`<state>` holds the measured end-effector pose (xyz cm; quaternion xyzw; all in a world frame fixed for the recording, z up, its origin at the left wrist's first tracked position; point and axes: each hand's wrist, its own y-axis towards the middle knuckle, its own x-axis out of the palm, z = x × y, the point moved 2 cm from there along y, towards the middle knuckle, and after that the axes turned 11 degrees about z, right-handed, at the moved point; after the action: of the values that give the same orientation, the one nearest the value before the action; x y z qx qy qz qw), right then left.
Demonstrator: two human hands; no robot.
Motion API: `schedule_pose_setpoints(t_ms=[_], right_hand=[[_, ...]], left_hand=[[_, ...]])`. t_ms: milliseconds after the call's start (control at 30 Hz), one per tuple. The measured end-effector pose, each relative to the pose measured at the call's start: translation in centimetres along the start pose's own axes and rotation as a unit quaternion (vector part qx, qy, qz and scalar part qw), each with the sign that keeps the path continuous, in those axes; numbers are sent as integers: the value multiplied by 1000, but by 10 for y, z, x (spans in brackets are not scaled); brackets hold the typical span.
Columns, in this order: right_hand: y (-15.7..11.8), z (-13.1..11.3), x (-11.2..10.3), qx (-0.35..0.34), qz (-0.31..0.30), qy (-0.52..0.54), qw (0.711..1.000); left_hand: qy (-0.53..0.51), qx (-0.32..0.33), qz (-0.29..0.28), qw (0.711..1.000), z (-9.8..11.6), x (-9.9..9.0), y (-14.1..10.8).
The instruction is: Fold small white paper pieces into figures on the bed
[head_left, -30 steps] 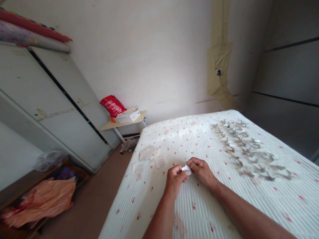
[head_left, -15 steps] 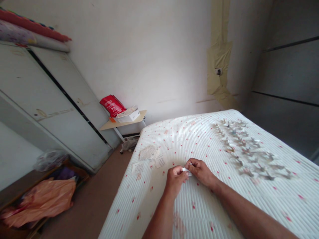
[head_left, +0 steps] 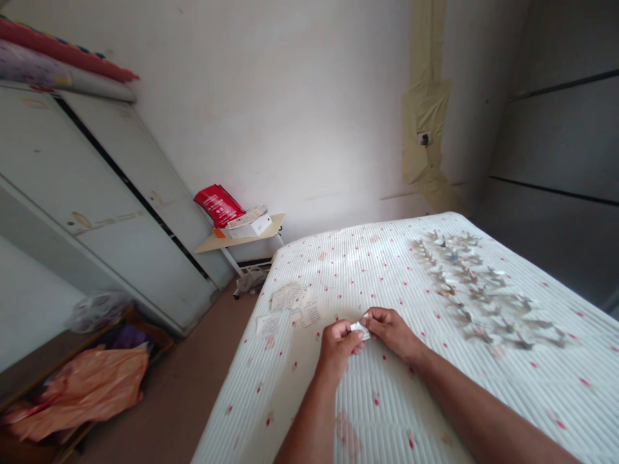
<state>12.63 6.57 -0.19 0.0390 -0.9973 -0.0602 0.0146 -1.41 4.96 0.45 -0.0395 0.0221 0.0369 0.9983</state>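
A small folded piece of white printed paper [head_left: 360, 330] is held above the bed between both hands. My left hand [head_left: 338, 348] pinches its left side, the thumb lying across the front. At its upper right edge the fingers of my right hand [head_left: 389, 328] are closed on it. To the left on the bed lie several loose squares of printed paper [head_left: 290, 298], partly overlapping. Rows of small folded paper figures [head_left: 483, 290], looking like birds, stand on the right side of the bed.
The bed [head_left: 377, 399] has a white ribbed cover with red spots. Beyond its far left corner is a small table [head_left: 207, 245] bearing a red bag [head_left: 220, 205] and a white box [head_left: 258, 224]. A grey cabinet [head_left: 111, 187] and an orange plastic bag [head_left: 91, 386] are at left.
The paper between my hands has turned so that more of its printed face shows. My left hand has shifted slightly; the right hand stays nearly in place.
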Motion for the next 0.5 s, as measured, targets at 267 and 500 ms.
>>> schedule_pose_setpoints(t_ms=[267, 500], right_hand=[[1, 1, 0, -7, 5, 2, 1000], [3, 3, -5, -5, 34, 0, 999]], left_hand=[[-13, 2, -21, 1000, 2, 0, 0], [-23, 26, -26, 999, 3, -1, 0]])
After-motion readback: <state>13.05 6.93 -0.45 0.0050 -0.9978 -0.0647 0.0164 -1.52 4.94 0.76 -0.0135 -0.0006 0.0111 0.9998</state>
